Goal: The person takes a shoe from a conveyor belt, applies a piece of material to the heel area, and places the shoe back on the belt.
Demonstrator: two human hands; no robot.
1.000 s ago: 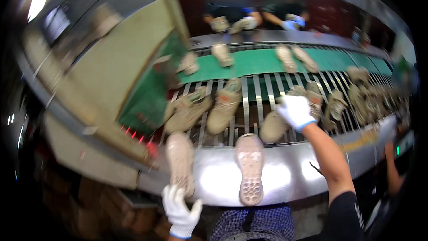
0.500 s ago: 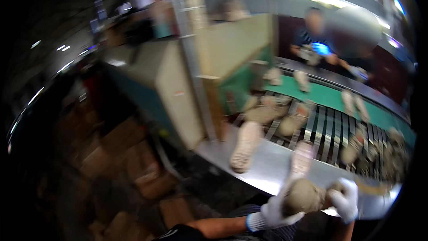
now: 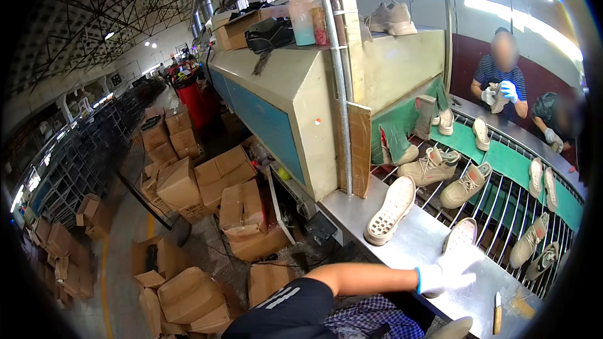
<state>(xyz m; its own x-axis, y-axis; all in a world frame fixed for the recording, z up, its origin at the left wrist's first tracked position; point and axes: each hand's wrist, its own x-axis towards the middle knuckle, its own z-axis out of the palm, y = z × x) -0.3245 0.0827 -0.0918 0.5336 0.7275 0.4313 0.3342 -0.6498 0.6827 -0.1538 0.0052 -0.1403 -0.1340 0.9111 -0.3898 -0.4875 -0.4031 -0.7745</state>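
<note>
Since half a second ago the beige shoe that both gloved hands were holding has gone from them, and the view has swung further left, over the cardboard boxes [image 3: 188, 188] on the floor. Only one white-gloved hand [image 3: 447, 270] shows now, reaching in from the near edge across the steel table [image 3: 402, 251]; the forearm runs from the dark sleeve toward the right. Which hand it is cannot be told for sure from this view; it reads as the left, since the arm comes from the left shoulder. It lies flat and spread, fingers loose, grasping nothing. The other hand is out of sight.

Just beyond its fingertips, touching or almost touching, an upturned shoe sole [image 3: 460, 235] lies on the table's far edge, pale with a dotted tread. A second upturned sole [image 3: 391, 210] lies a little to the left, well apart from the hand. Further off, two beige laced shoes [image 3: 433, 164] rest on the roller bars by the green belt [image 3: 502, 160], where more shoes ride. A small knife-like tool [image 3: 496, 312] lies on the table to the right of the hand. Across the belt, two other people in gloves handle shoes.
</note>
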